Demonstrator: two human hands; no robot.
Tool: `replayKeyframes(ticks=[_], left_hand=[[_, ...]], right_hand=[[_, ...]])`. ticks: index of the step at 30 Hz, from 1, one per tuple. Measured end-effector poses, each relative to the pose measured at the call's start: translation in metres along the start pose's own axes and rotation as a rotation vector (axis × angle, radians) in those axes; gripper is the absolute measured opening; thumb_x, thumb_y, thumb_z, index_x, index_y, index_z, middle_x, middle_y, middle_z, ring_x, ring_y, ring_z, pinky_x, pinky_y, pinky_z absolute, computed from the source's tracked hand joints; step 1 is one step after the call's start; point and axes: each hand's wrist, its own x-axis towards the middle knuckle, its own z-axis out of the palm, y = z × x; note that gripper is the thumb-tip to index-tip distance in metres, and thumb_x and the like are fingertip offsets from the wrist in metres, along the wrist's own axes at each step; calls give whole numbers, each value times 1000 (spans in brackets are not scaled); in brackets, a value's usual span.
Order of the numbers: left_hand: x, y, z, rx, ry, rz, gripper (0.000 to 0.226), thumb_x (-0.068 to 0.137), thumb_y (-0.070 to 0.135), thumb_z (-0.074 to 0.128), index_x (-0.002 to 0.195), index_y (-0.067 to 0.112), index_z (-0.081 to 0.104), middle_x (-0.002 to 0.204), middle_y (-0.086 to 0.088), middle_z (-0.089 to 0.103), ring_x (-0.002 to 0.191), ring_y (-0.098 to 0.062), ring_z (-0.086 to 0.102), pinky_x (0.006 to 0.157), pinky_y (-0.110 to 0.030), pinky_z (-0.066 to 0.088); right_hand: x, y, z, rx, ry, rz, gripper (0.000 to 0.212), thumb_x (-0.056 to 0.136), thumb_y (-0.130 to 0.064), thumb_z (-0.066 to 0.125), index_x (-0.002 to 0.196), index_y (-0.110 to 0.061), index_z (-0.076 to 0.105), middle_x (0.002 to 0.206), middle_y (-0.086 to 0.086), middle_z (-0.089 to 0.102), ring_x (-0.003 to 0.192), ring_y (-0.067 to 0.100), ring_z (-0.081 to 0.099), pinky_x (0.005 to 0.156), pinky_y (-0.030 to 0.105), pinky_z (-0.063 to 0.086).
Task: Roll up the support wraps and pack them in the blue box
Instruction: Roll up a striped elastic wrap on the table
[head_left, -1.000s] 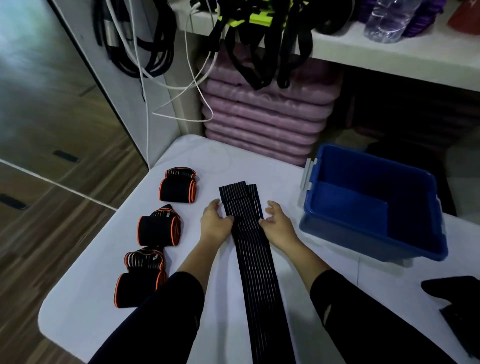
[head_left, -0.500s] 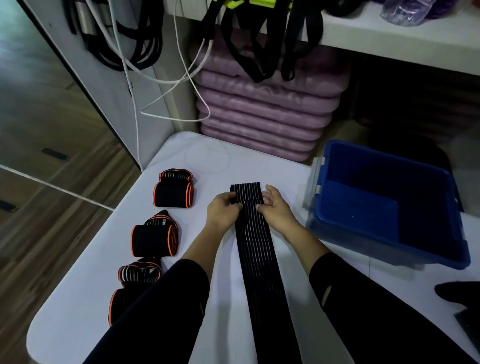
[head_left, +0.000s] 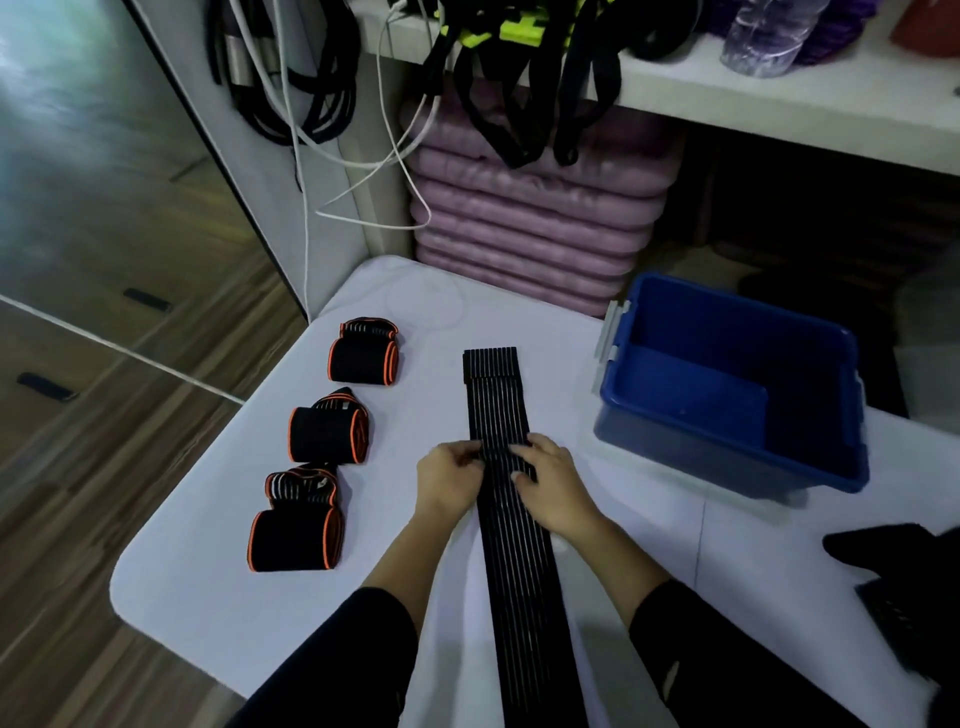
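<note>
Fingers (head_left: 462, 453) pinch the black wrap (head_left: 493, 395), flat on a white table (head_left: 208, 597) beside wooden floor (head_left: 78, 509).

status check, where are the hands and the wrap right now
Left hand, right hand both grip the striped wrap, lying flat, unrolled. Blue box empty on the right. Three rolled wraps sit left, not in the way.
</note>
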Motion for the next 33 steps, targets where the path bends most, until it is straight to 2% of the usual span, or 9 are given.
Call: replayKeyframes(ticks=[2, 4, 8, 12, 15, 20, 28, 31, 33], left_hand=[[-11, -4, 0, 56, -26, 27, 36, 88, 10, 57, 123, 7, 58, 128, -11, 56, 115, -21, 56, 94, -14, 38], [-28, -12, -2, 129, -35, 55, 40, 85, 15, 61, 125, 12, 58, 130, -9, 48, 113, -23, 56, 104, -25, 39], [-78, -35, 0, 206, -33, 128, 39, 83, 7, 61, 121, 17, 59, 108, -1, 43, 91, -15, 56, 93, -16, 38], [-125, -54, 8, 299, -110, 232, 32, 78, 8, 67, 108, 19, 65, 93, 0, 53, 81, -12, 52, 81, -16, 40], [-155, -70, 17, 378, -154, 317, 29, 77, 18, 70, 105, 22, 66, 93, 2, 52, 85, -12, 51, 76, -16, 36], [-193, -95, 31, 513, -192, 450, 37, 71, 36, 73, 105, 24, 67, 108, 6, 51, 103, -10, 44, 86, -18, 38], [-208, -107, 36, 714, -168, 571, 39, 78, 34, 65, 114, 20, 64, 125, 2, 51, 114, -18, 44, 94, -28, 43], [-211, -105, 37, 783, -193, 598, 33, 80, 27, 59, 110, 16, 66, 115, -1, 57, 108, -20, 49, 90, -31, 46], [-211, -106, 39, 836, -175, 656, 29, 77, 22, 47, 93, 21, 72, 93, 1, 63, 90, -19, 57, 74, -28, 52]], right_hand=[[-8, 1, -5, -5, -70, 23, 51, 96, -18, 47, 144, -12, 31, 157, 4, 11, 143, 25, 11, 115, 30, 15], [-19, 7, -12, 19, -74, 40, 53, 96, -20, 48, 145, -18, 29, 158, 4, 4, 144, 25, 5, 116, 34, 12], [-59, 26, -14, -9, -127, -12, 53, 93, -19, 52, 143, -25, 34, 156, 9, 14, 143, 26, 13, 116, 36, 14], [-111, 41, -5, 35, -169, -98, 54, 84, -20, 66, 133, -25, 45, 140, 2, 30, 133, 19, 32, 111, 34, 32], [-148, 50, 1, 19, -197, -194, 50, 74, -26, 76, 120, -29, 55, 124, -10, 38, 122, 10, 36, 107, 28, 32], [-188, 64, 11, -125, -280, -285, 47, 63, -35, 81, 105, -31, 61, 115, -15, 43, 112, 4, 34, 95, 20, 33], [-205, 71, 15, -272, -207, -348, 29, 77, -24, 72, 106, -21, 68, 130, -8, 48, 118, 8, 38, 97, 19, 33], [-208, 71, 14, -370, -193, -398, 28, 83, -23, 64, 111, -20, 67, 133, -5, 51, 119, 12, 42, 97, 26, 39], [-210, 70, 15, -421, -157, -448, 28, 85, -18, 56, 110, -16, 69, 128, -1, 57, 117, 16, 47, 94, 30, 44]])
